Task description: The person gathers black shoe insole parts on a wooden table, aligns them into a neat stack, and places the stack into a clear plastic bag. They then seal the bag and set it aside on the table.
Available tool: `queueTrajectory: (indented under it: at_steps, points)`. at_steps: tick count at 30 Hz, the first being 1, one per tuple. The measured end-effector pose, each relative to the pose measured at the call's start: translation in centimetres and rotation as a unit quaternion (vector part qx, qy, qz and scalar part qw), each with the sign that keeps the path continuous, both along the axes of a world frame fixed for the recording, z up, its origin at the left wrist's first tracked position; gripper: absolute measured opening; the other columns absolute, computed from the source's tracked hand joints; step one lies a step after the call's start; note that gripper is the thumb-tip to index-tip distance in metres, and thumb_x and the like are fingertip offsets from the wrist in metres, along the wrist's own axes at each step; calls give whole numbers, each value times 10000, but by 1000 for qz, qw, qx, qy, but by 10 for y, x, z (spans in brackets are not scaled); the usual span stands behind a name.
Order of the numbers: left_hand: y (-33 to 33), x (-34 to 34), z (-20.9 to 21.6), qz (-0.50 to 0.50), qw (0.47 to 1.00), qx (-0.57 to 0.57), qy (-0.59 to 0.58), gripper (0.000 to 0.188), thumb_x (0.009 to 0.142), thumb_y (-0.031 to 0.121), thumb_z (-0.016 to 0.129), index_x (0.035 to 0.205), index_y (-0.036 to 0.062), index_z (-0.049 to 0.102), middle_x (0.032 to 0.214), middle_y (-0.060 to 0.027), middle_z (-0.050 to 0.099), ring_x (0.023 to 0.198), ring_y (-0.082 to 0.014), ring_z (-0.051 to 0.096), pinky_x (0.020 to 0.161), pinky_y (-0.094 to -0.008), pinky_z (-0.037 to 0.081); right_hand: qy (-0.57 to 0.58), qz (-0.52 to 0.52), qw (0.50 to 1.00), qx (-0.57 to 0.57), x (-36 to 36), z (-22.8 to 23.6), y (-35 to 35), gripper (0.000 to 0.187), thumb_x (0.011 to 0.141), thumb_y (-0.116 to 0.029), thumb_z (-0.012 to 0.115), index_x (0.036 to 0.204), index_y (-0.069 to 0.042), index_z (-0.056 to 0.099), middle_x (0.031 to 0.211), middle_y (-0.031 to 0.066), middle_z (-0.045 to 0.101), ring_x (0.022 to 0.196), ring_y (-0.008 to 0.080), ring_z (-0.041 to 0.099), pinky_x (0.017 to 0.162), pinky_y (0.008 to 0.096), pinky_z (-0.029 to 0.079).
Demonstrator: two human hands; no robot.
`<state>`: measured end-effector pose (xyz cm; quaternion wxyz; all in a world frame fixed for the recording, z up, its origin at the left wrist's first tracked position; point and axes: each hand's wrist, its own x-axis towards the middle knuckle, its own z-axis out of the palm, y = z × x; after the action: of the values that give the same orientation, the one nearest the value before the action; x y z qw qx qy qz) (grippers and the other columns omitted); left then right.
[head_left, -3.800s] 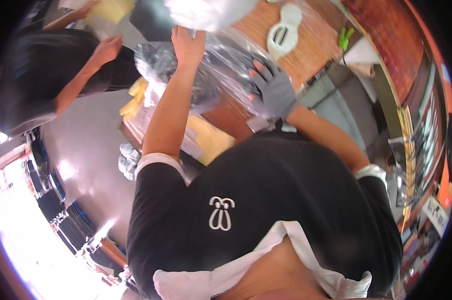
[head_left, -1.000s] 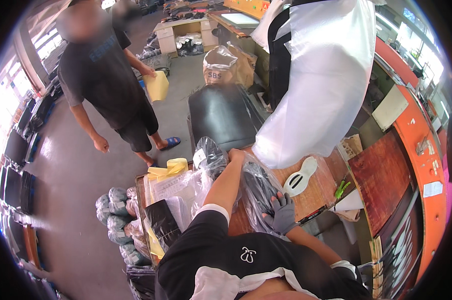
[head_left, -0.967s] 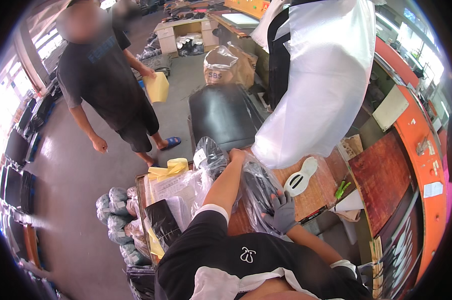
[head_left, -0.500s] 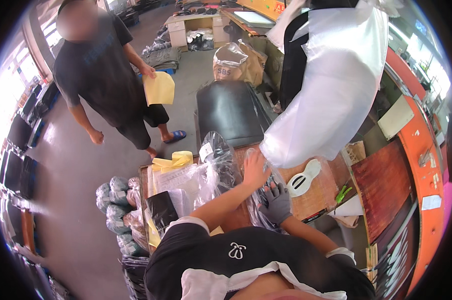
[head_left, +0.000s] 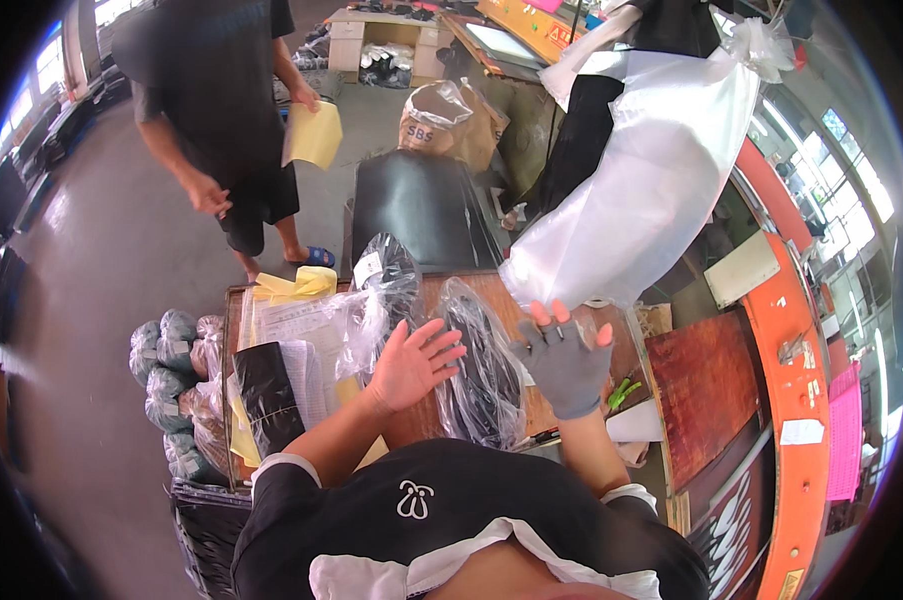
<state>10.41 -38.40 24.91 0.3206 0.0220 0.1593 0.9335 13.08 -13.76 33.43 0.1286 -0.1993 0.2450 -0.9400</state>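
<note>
A clear plastic bag packed with dark goods (head_left: pixel 479 370) lies lengthwise on the wooden table (head_left: pixel 411 428), between my two hands. My left hand (head_left: pixel 414 365) is bare, raised at the bag's left side with its fingers spread and nothing in it. On the bag's right, my right hand (head_left: pixel 566 368) wears a grey glove with bare fingertips; its fingers are apart and it holds nothing. A second clear bag with dark contents (head_left: pixel 389 275) sits beyond my left hand. The large whitish plastic bag (head_left: pixel 641 190) hangs over the table's far right, its lower end just beyond my right hand.
Papers (head_left: pixel 296 320), yellow sheets (head_left: pixel 301 284) and a black packet (head_left: pixel 271 395) cover the table's left. Green snips (head_left: pixel 623 392) lie right. Bagged bundles (head_left: pixel 171 385) are stacked left of the table. Another person (head_left: pixel 211 110) stands far left, holding a yellow sheet (head_left: pixel 313 133).
Both hands have lifted off the bagged goods and spread apart, leaving the bag lying between them. My view has shifted right. The other person's free hand has come up.
</note>
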Motion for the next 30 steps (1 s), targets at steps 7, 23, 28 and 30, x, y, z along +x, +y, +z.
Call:
queueTrajectory:
  at_steps: [7,23,28,30]
  points:
    - [11,10,8,-68,997,26,-30,616,948,571,298,1338,107,410,1326,-162,498,1187,-358,493,971,-520,385,0,-22,999,-37,17,17,1,760,896,-645,374,1385,-64,407,1446,126,395,1307,301,389,1088,491,276]
    - [25,13,-26,-182,978,72,-70,607,966,553,268,1277,77,482,1217,-165,578,1057,-357,581,928,-533,423,8,-26,998,-49,32,14,1,745,917,-626,327,1406,-67,381,1441,124,407,1299,296,413,1101,476,262]
    - [28,20,-28,-187,979,47,-66,570,983,509,264,1282,72,473,1206,-157,587,1035,-337,598,899,-510,453,14,11,997,-73,39,16,0,688,936,-581,322,1410,-86,386,1439,113,414,1298,280,420,1110,472,250]
    - [28,21,-29,-194,979,28,-59,553,988,490,264,1287,72,470,1207,-153,588,1033,-328,602,894,-502,460,27,20,997,-66,42,15,0,667,941,-566,321,1407,-94,396,1428,108,431,1297,269,425,1112,469,248]
